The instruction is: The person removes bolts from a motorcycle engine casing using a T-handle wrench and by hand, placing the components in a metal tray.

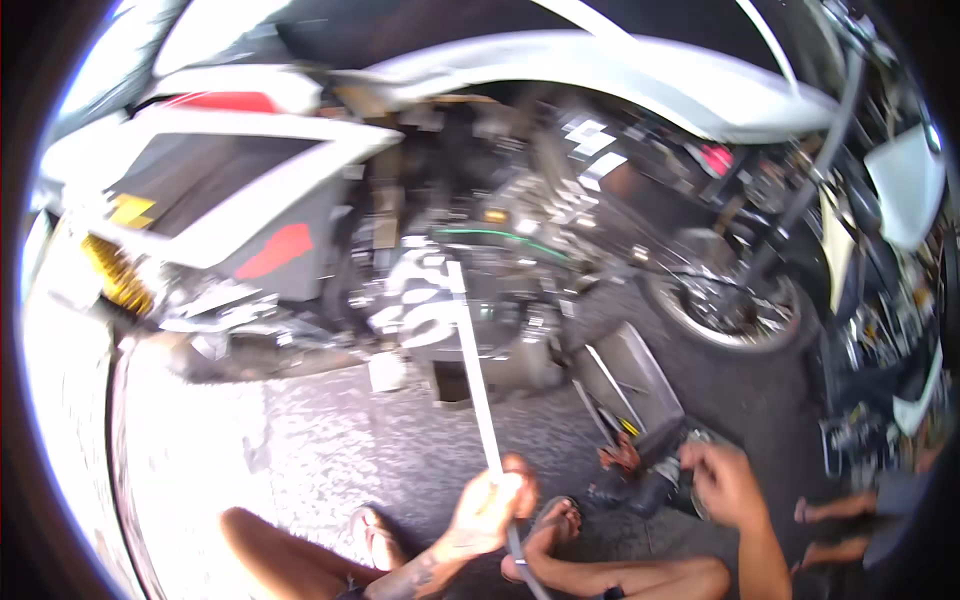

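Now the left hand is closed round a long pale rod, which slants from the lower edge up across the motorcycle engine, and over to the right the right hand hovers with fingers curled near the open grey tray, though whether those fingers pinch anything, I cannot tell; look at the room, a wide stretch of sunlit paving left of the rod, between the left knee and the engine, while on the other side it tightens, with tray, dark clutter and wheel crowded near one another; blur smears the engine badly, so whether the rod's upper tip touches it cannot be told; the rod's lower end runs out of view, the yellow coil spring bends into the left rim, and another person's legs poke in at right, cut off by the dark border
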Tool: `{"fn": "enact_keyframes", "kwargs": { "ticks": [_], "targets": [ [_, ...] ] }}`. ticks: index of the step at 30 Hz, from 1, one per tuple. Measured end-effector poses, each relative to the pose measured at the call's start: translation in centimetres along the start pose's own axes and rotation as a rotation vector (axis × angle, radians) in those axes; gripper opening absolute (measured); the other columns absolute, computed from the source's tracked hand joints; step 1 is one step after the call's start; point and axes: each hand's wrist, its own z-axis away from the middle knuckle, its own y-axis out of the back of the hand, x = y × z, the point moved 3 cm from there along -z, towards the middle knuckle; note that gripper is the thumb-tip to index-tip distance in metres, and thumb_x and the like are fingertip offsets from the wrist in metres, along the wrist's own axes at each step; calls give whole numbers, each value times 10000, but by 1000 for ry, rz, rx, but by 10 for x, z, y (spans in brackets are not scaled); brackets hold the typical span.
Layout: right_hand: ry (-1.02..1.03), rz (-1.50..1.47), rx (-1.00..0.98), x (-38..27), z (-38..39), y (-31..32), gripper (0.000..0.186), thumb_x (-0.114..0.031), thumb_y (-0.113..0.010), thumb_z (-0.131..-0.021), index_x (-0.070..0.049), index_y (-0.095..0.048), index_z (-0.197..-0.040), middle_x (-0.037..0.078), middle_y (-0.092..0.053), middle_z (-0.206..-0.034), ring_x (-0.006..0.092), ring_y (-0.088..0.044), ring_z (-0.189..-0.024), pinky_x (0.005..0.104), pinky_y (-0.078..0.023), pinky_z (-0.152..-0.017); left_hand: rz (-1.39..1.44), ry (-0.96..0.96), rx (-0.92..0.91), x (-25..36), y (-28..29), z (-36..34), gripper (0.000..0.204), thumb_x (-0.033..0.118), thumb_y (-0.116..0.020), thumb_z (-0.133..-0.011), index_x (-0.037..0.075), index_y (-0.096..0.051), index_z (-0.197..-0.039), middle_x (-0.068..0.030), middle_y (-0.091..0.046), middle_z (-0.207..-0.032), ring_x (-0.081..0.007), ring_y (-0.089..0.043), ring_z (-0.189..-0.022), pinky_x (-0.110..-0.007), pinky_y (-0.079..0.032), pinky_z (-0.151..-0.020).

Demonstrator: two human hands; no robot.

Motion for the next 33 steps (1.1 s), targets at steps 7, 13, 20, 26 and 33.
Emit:
{"fn": "enact_keyframes", "kwargs": {
  "ticks": [7,13,20,26,33],
  "targets": [
    [14,-338,-330,-138,62,-157,421,-228,-585,-882,-41,-473,-1243,162,-516,-1222,300,-572,-1011,356,-493,-794,-44,8,137,17,5,9,299,302,-398,-974,62,-434,-800,-10,-418,-619,-87,-359,-533,-236,-316,-496],
    [-299,-800,111,-151,31,-207,411,-274,-488,-926,-17,-494,-1246,197,-526,-1213,254,-541,-1068,347,-464,-851,-257,192,246,42,33,18,337,356,-366,-976,64,-458,-834,-2,-442,-608,-71,-404,-392,-222,-328,-378],
    [-181,-1369,146,-210,14,-216,189,-142,-343,-966,-41,-436,-836,38,-401,-598,141,-415,-525,315,-445,-592,-486,162,65,41,59,14,394,397,-386,-958,29,-506,-883,-57,-507,-723,-142,-479,-703,-295,-403,-666],
    [-158,-1414,140,-223,3,-223,244,-168,-332,-976,-70,-391,-760,13,-331,-556,115,-334,-487,289,-395,-536,-509,165,74,52,68,13,423,412,-378,-954,15,-508,-886,-107,-532,-743,-187,-520,-719,-320,-420,-682],
    [-165,-1657,192,-215,3,-246,262,-187,-330,-977,-83,-366,-739,13,-301,-548,124,-306,-478,291,-353,-504,-543,143,21,45,78,8,390,380,-375,-959,36,-523,-850,-17,-459,-679,-116,-448,-647,-279,-385,-601]
  ]
}}
